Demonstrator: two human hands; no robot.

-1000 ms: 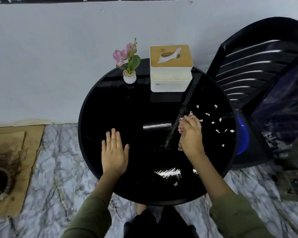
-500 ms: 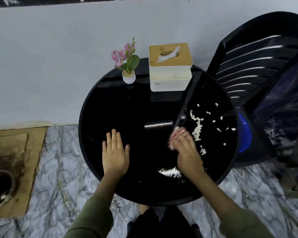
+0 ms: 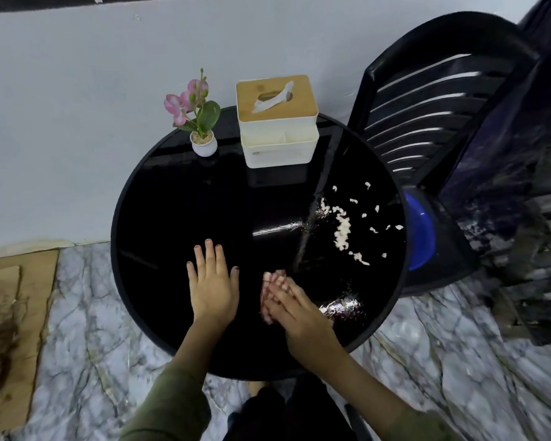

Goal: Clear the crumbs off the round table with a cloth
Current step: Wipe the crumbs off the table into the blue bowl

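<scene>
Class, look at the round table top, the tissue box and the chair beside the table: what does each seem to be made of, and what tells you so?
Round table: probably glass or lacquer, glossy black; it mirrors light streaks.
Tissue box: matte white body, likely plastic, under a light brown lid that looks like wood.
Chair: likely moulded plastic, dark and semi-gloss, with a slatted back.

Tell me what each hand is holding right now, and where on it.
The right hand presses a checked cloth to the table, fingers flat on top, its edge peeking past the fingertips. The left hand holds nothing, lying flat.
</scene>
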